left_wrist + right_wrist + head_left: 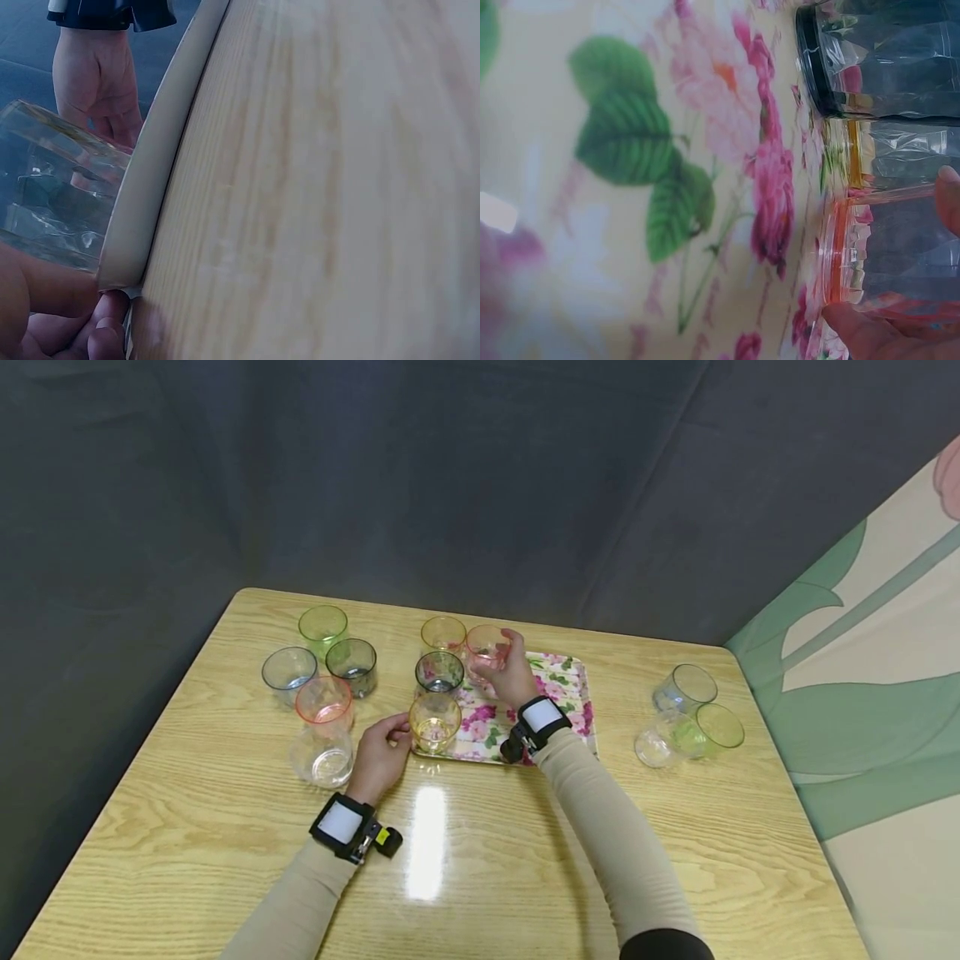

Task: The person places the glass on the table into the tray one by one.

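A floral tray [558, 681] lies on the table with an amber glass [443, 633] at its back left, a dark grey glass [439, 673] ahead of that, and a yellow glass [435, 723] at the front left corner. My left hand [381, 758] pinches the tray's left front rim [146, 187], thumb on one side and curled fingers on the other, close beside the yellow glass. Toward the tray's back, my right hand [512, 673] holds a pink glass [486, 647]; its thumb and a finger sit on opposite sides of that glass, close to the amber one.
Left of the tray stand a green glass [323, 625], a bluish glass [289, 672], a grey glass [352, 665], a red-rimmed glass [325, 700] and a clear glass [322, 758]. At right are a blue-grey glass [686, 687], a yellow-green glass [720, 727] and a clear glass [655, 748].
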Demonstrator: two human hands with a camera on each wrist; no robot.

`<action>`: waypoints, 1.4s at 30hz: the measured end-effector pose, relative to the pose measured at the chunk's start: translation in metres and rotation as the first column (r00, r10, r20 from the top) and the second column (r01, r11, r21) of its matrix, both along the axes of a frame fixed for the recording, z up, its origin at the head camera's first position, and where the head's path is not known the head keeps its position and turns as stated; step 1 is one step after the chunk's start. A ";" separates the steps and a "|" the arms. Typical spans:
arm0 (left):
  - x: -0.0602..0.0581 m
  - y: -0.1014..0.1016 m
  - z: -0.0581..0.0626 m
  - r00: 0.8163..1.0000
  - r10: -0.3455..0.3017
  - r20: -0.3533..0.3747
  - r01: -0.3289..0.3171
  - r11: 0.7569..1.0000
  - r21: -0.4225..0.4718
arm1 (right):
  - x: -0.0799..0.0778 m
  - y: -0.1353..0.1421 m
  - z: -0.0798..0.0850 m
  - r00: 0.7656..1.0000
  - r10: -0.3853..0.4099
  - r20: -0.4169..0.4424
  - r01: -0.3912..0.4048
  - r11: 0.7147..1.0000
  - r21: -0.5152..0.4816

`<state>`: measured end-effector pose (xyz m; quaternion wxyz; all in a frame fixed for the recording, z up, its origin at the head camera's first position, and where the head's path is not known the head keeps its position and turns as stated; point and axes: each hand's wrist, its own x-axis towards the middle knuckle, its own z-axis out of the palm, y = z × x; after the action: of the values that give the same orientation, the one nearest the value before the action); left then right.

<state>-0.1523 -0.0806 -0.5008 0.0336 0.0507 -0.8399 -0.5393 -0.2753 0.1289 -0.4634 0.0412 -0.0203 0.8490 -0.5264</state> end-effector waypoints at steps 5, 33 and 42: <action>0.001 0.000 0.001 1.000 0.008 0.011 -0.008 1.000 0.007 | -0.001 -0.001 0.001 1.000 0.010 -0.001 -0.010 1.000 -0.006; 0.000 0.001 -0.003 1.000 0.008 -0.021 -0.008 1.000 0.000 | -0.005 0.002 -0.002 0.998 0.049 -0.028 -0.046 0.994 0.096; -0.001 -0.001 -0.002 1.000 0.002 -0.028 -0.002 1.000 -0.004 | -0.005 0.011 -0.002 0.998 0.052 -0.035 -0.048 0.992 0.117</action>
<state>-0.1529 -0.0811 -0.5024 0.0462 0.0440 -0.8403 -0.5383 -0.2799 0.1401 -0.4658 0.0394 -0.0490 0.8781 -0.4743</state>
